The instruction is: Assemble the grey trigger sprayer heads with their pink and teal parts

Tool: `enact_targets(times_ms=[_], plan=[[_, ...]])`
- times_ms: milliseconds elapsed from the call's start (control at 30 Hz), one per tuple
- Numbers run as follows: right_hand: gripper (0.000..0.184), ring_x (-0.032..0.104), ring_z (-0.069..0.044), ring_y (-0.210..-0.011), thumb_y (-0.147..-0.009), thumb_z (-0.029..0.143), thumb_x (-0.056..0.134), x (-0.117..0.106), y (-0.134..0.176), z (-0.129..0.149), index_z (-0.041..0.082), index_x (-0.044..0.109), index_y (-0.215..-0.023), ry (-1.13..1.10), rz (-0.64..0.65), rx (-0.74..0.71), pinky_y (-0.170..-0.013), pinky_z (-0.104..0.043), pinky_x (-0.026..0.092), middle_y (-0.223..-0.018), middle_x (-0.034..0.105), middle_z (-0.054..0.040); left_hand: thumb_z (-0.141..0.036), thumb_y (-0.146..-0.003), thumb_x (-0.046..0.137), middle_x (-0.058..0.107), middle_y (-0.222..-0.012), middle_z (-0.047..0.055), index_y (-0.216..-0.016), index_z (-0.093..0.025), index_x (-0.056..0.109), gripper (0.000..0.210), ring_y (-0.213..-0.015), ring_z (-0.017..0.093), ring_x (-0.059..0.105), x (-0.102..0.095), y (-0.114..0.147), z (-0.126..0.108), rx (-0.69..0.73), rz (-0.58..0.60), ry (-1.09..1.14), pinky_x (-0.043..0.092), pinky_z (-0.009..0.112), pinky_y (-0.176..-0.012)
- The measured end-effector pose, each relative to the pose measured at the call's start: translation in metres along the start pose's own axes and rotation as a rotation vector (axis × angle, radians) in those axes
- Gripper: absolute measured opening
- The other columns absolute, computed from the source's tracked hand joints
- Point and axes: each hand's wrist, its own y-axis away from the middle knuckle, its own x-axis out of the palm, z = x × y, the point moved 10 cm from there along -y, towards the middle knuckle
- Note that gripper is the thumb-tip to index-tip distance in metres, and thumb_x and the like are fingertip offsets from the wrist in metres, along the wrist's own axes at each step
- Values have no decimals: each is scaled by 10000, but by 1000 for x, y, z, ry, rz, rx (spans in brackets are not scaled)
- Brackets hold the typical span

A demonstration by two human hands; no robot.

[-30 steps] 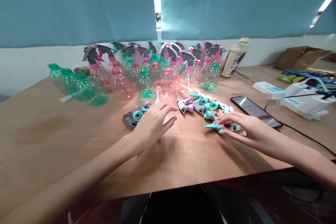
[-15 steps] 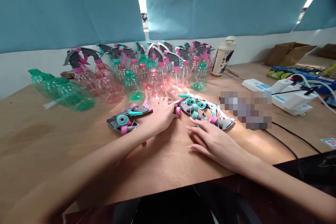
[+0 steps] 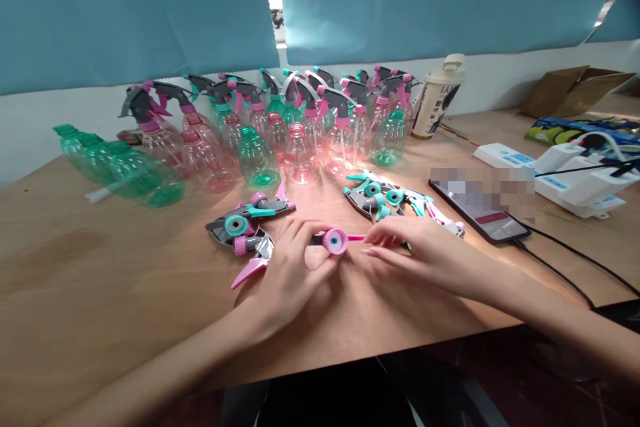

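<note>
Your left hand (image 3: 290,273) and right hand (image 3: 425,253) pinch one spray head (image 3: 334,240) between their fingers; loosen either grip and it may drop onto the counter (image 3: 100,280)

I can read no text in this view. The pale tumbler (image 3: 440,101) at the back of the table (image 3: 100,267) carries dark lettering down its side, but I cannot make out a single letter. The white power strip (image 3: 505,159) on my right shows small blue markings, perhaps labels, too small to read. The phone (image 3: 487,217) beside it shows a red band on its screen, and the part above it is blurred out. The blue and yellow packet (image 3: 555,132) further right has print I cannot resolve.
</note>
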Motion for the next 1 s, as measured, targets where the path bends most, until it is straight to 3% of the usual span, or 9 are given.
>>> enact_targets(times_ms=[100,233,433,700,833,933,1000], plan=[[201,556,-118,-579,-906,363,537,-8,-18,5,200,626,-830,-44,51,41,-529,-244,364,-657,626,16,-141,-793,688,611,-927,8,-964,-196,567,216,-877,183,549,3,6,11,-80,26,64,451,304,-775],[188,518,-102,-549,-878,366,557,-12,-39,-1,193,631,-882,33,122,95,-507,-232,317,-647,593,26,-176,-827,670,612,-951,-3,-990,-214,565,197,-888,171,560,10,9,19,-152,88,145,442,279,-771],[233,519,-77,-523,-886,418,524,-14,-56,18,217,635,-932,-116,311,-1,-472,-204,336,-689,616,33,-274,-825,692,597,-971,-4,-1055,-240,585,256,-896,169,544,19,12,21,-168,165,162,421,280,-785],[161,477,-59,-407,-838,286,520,-7,-74,40,213,660,-805,50,451,-29,-412,-209,274,-619,617,22,-249,-793,724,573,-833,10,-921,-176,593,196,-799,179,502,-13,7,11,-47,-83,-83,393,297,-706],[192,355,-26,-301,-832,254,487,-5,-74,41,197,637,-726,118,459,-25,-368,-211,200,-508,527,49,-300,-792,723,565,-794,6,-891,-177,579,213,-778,187,500,-15,7,12,-50,-78,-120,383,310,-695],[194,363,-32,-341,-843,268,486,-9,-75,45,206,633,-731,136,410,-94,-366,-204,191,-539,536,50,-318,-783,730,555,-791,11,-872,-176,573,229,-769,191,494,-12,7,15,-66,-60,-124,375,311,-678],[195,382,-43,-374,-855,285,485,-5,-73,48,217,645,-766,128,449,-150,-369,-203,190,-561,556,51,-318,-791,721,547,-782,17,-862,-171,580,215,-751,193,486,-10,8,16,-74,-46,-127,369,311,-658]])
